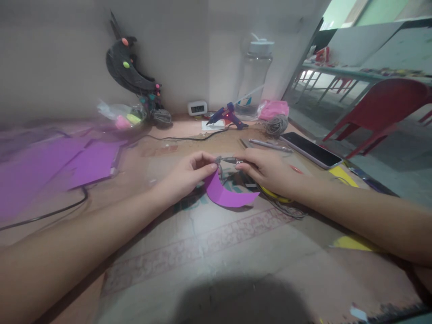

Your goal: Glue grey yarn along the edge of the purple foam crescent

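Paper [225, 198], purple and crescent-shaped, curves below our left grip [194, 173], which pinches its tip closed, seemingly to steady the grey cord [218, 159] facing the slim metal tool [230, 159] our closed right grip [266, 167] holds.

Left grip [197, 173] pinches purple crescent [230, 198]; right grip [266, 167] holds tool [230, 159].

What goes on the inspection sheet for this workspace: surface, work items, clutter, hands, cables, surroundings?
Surface: tabletop, faded red patterned band.
Work items: purple crescent, grey yarn at its upper tip; slim tool, type unclear.
Clutter: glue gun, phone, purple sheets, clear bottle, yarn ball.
Hands: left hand pinches the crescent's upper end; right hand grips the tool.
Cables: black cable near the glue gun, another stretch lower left.
Surroundings: red chair, right; pale wall behind.
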`<state>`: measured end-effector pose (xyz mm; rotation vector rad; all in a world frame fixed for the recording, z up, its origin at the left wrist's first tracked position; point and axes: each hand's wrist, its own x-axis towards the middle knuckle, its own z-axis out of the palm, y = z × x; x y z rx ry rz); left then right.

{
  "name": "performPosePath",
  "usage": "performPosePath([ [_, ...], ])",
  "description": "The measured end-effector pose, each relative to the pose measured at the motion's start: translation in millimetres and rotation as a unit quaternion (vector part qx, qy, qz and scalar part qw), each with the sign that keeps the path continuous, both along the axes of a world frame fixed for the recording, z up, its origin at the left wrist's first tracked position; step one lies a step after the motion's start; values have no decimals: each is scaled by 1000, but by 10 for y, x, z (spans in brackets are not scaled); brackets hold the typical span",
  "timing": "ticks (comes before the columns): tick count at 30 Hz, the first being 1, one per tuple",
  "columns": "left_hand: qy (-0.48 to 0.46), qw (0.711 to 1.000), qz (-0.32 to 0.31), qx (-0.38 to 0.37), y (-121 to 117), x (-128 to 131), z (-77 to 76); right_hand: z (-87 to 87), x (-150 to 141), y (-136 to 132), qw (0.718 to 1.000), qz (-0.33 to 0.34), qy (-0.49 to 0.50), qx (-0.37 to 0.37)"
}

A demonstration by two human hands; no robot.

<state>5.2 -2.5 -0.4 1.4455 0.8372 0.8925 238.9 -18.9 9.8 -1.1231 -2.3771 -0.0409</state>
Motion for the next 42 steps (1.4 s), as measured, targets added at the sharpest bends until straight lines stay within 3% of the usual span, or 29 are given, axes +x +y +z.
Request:
performPosePath([
  [31, 38, 999, -8, 24, -2, 4, -5, 8, 5, -19, 1000, 1, -16, -12],
  [38, 31, 999, -5, 16, -1, 2, -3, 23, 0, -22, 999, -15, 34, 15],
  [42, 21, 999, -11, 25, 5, 2, -15, 17, 6, -18, 1000, -6, 5, 6],
])
